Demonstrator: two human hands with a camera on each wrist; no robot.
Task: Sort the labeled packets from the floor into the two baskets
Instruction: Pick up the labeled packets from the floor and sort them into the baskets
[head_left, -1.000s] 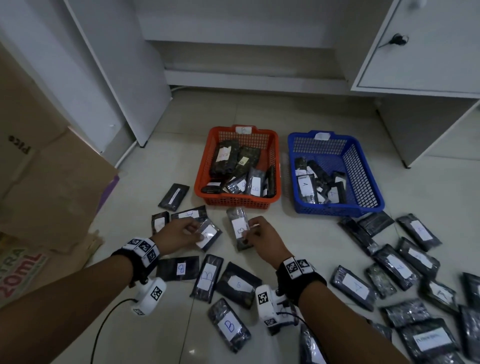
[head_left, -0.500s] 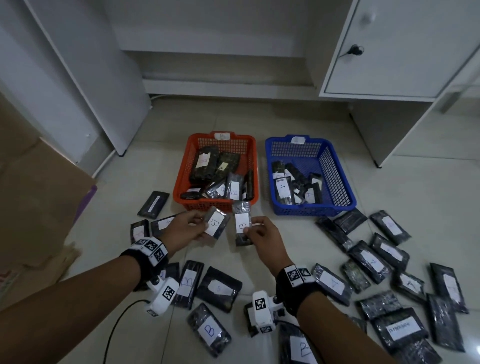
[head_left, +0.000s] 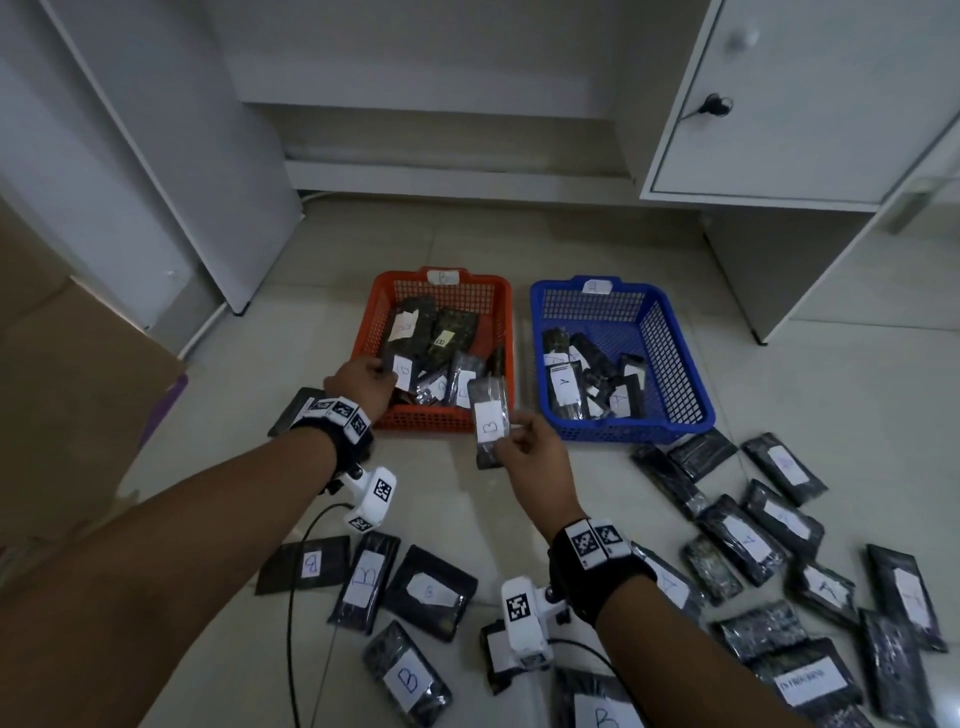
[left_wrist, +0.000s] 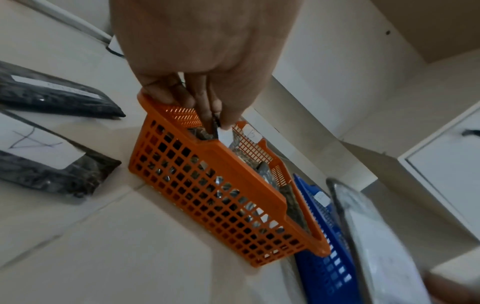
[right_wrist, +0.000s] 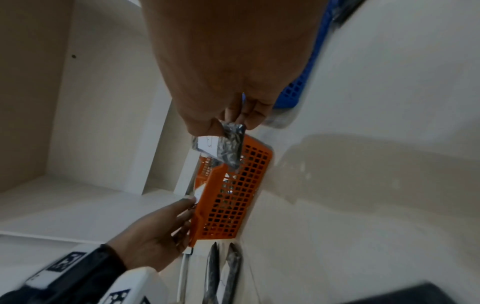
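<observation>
Left hand (head_left: 363, 383) pinches B packet (head_left: 403, 370) over orange basket (head_left: 498, 332). Right hand (head_left: 530, 457) pinches upright B packet (head_left: 488, 415) at its near rim.

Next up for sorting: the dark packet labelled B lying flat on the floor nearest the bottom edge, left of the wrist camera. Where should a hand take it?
Judging by its pose, pinch a short end of the dark flat plastic packet labelled B from above. It lies flat on the tiled floor, apart from its neighbours.

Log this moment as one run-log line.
left hand: lowering B packet into orange basket | right hand: pinching B-labeled packet near its front rim | blue basket: untouched
</observation>
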